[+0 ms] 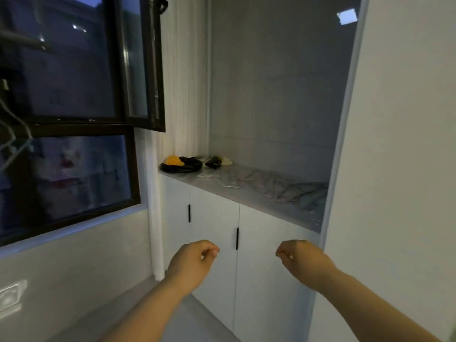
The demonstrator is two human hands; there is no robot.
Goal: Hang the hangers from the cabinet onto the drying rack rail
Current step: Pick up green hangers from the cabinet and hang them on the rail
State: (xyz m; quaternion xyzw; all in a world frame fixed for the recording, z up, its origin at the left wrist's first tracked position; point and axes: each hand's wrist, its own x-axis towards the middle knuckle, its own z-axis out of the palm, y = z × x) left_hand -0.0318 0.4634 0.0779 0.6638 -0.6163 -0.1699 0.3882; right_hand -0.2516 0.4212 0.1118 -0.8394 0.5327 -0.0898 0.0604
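Pale hangers (261,180), too blurred to count, lie on the bench (246,198), while left hand (195,261) and right hand (303,260) hover loosely curled, empty.

White flat-panel cabinet doors (214,218), slim black vertical handles (237,238). Pale grey countertop (246,197). Tangle of thin hangers (266,183): pale pink, grey, whitish. Black fabric bundle (183,167), yellow-orange piece (174,160) on it. Black metal window frame (133,169). White vertically ribbed wall panel (182,95).

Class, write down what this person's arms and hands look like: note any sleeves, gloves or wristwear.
The left arm and right arm are bare, with no sleeves showing. The left hand and right hand wear no gloves, and neither wrist carries a watch or band.
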